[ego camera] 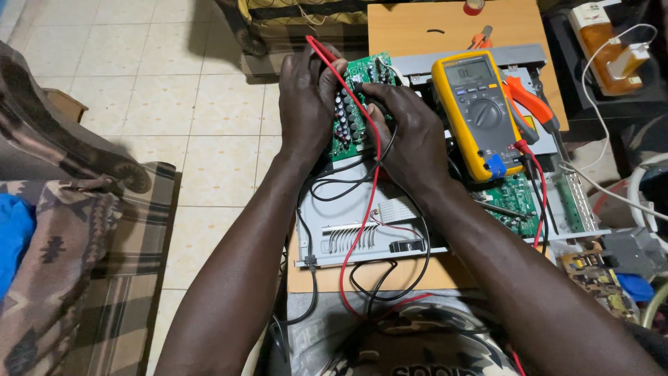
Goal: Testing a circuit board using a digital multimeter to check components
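Observation:
A green circuit board (353,115) with several dark capacitors is held upright between both hands above a grey metal chassis (362,226). My left hand (306,101) grips the board's left edge and pinches a red test lead (362,104) against it. My right hand (407,132) wraps the board's right side, with a black lead under its fingers. The red and black leads trail down over the chassis and loop near my lap. A yellow multimeter (476,115) lies just right of my right hand.
A wooden table top (424,28) holds orange-handled pliers (529,101), a small orange tool and a red tape roll. Another green board (515,202) sits in the chassis. A patterned sofa (76,230) stands left, with tiled floor (174,90) between. Clutter and white cables lie right.

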